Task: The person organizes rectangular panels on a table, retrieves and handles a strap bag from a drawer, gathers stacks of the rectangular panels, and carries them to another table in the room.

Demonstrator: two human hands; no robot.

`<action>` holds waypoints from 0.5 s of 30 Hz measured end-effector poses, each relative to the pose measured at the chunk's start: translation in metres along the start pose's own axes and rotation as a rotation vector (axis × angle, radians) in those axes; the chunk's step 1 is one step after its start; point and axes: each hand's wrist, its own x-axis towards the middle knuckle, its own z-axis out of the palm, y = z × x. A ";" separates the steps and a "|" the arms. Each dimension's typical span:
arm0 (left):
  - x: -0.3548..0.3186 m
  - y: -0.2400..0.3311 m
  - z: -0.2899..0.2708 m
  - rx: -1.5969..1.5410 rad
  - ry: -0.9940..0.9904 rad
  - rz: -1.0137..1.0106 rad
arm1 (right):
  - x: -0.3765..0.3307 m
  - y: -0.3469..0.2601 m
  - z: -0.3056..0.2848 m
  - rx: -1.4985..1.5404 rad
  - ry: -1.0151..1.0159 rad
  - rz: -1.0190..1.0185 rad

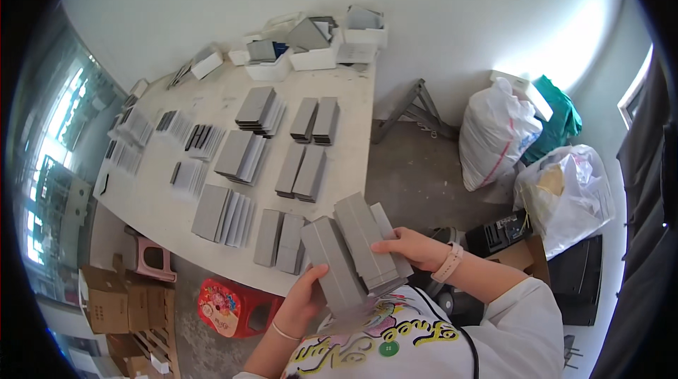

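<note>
Close to my body, my left hand (pixel 305 296) grips a long grey rectangular piece (pixel 335 262) with a pale line down its length. My right hand (pixel 418 248) is closed on a stack of similar grey pieces (pixel 364 234), its thumb lying on the top face. The two loads lean side by side, nearly touching, over the table's near right corner. Just left of them, a pair of grey stacks (pixel 279 241) rests on the white table (pixel 169 224). Fingers under both loads are hidden.
More grey stacks (pixel 254 107) and fanned pale sheets (pixel 189 180) cover the table. White bins (pixel 314 59) with grey pieces line its back. A red stool (pixel 236 308) and cardboard boxes (pixel 106 301) stand at left. Stuffed white sacks (pixel 498 135) and a metal trestle (pixel 417 111) are at right.
</note>
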 end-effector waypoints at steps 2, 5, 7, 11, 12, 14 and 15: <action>0.012 0.004 0.007 0.006 -0.003 0.075 | 0.011 -0.015 -0.009 0.041 -0.041 0.055; 0.031 0.007 0.000 -0.016 0.040 0.144 | 0.030 -0.032 -0.017 0.046 -0.088 0.092; 0.039 0.004 -0.001 -0.050 0.069 0.175 | 0.043 -0.040 -0.024 0.012 -0.132 0.127; 0.056 0.016 0.012 -0.086 0.178 0.233 | 0.067 -0.074 -0.028 -0.098 -0.142 0.137; 0.062 0.016 0.015 -0.108 0.188 0.244 | 0.075 -0.082 -0.031 -0.116 -0.155 0.151; 0.075 0.016 0.019 -0.130 0.241 0.285 | 0.092 -0.099 -0.039 -0.168 -0.200 0.159; 0.084 0.019 0.023 -0.154 0.255 0.300 | 0.104 -0.106 -0.046 -0.189 -0.218 0.174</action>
